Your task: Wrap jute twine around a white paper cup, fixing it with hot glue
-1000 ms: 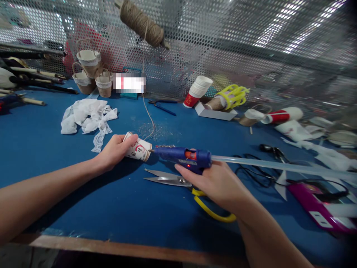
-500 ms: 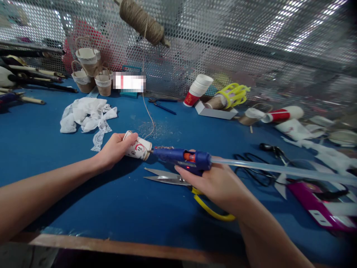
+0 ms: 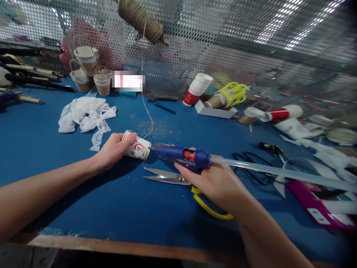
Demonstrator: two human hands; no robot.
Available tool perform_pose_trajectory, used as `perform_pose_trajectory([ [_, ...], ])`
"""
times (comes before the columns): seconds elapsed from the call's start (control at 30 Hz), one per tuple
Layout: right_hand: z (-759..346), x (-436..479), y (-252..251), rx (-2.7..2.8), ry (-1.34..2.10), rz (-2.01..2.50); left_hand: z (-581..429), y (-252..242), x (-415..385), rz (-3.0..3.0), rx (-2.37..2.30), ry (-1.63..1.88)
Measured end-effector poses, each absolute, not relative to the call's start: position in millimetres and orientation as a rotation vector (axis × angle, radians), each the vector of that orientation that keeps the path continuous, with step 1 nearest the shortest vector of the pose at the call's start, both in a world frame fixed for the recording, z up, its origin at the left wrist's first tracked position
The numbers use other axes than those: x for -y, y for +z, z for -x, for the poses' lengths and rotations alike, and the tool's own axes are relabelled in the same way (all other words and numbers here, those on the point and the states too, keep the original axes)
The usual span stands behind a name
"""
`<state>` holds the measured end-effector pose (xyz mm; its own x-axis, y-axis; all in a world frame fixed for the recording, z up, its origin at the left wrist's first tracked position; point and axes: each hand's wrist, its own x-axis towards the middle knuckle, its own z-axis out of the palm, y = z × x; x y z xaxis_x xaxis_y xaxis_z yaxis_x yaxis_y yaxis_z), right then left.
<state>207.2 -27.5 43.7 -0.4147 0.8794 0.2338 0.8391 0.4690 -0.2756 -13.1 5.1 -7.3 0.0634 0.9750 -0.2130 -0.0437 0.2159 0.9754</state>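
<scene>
My left hand is wrapped round a small white paper cup with red print, lying on its side on the blue table. My right hand grips a blue hot glue gun whose tip touches the cup's bottom rim. A long clear glue stick juts out of the gun's back toward the right. A jute string runs from the cup area up to a twine spool hanging on the mesh panel.
Yellow-handled scissors lie open just under the glue gun. White lace scraps sit at left, twine-wrapped cups at back left, stacked paper cups and a yellow holder at back. Black cables and a purple box lie right.
Both hands, the cup and the glue gun have stayed almost still; the view has only shifted slightly.
</scene>
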Motion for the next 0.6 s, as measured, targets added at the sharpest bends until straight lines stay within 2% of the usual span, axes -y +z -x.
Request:
perform_pose_trajectory([
  [0.6, -209.3, 27.1, 41.8, 2.465, 0.136, 1.464, 13.9, -6.2, -3.4, -1.091, -1.251, 1.027],
])
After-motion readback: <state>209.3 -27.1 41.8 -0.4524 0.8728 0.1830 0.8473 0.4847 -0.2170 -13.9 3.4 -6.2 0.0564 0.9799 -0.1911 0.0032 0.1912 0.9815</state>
